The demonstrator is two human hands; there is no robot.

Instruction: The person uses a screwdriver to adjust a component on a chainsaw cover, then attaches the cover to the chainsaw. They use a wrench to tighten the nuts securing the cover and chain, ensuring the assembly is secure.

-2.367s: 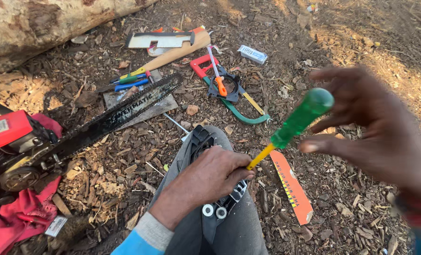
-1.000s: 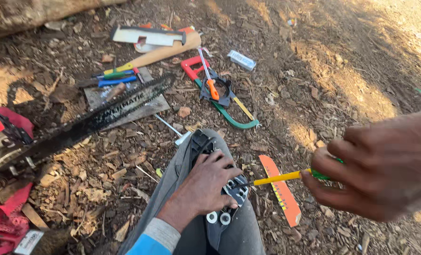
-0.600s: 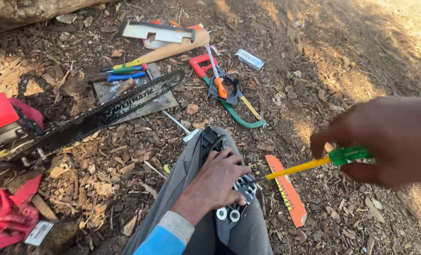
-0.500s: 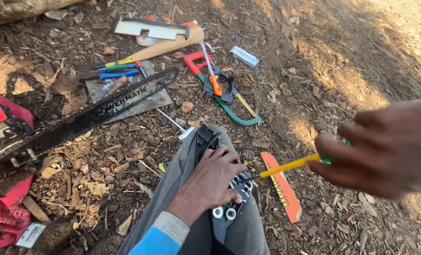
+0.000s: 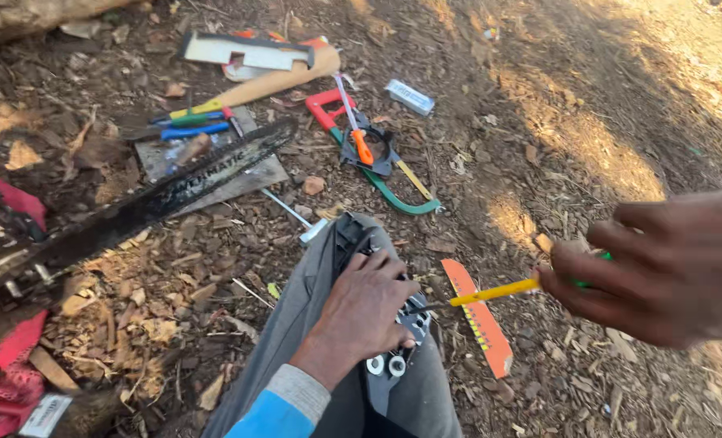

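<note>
So the left hand [image 5: 369,312] is pressed flat over a black chainsaw cover part [image 5: 393,324] resting on the person's grey-trousered knee [image 5: 312,308], fingers spread and curled over it, pinning it rather than pinching it. The right hand [image 5: 669,272] is closed tight around the green handle of a screwdriver [image 5: 494,292], and the yellow shank points in toward the part, with the tip just at the left fingertips. Can't tell if the tip is actually seated in anything; the fingers hide it.

What worries me: that tip sits right beside bare fingers, so if it skates off, it looks likely to jab the left hand. The part is also balanced on a rounded knee, not a flat surface, so a hard push could probably roll it off into the wood chips [image 5: 215,259], and any small screw would vanish in there.

Around them: the chainsaw bar [image 5: 174,191] lies to the left, an orange saw blade [image 5: 478,324] lies just beside the knee, and a hacksaw [image 5: 377,162] and a wooden-handled axe [image 5: 255,85] lie farther out.
</note>
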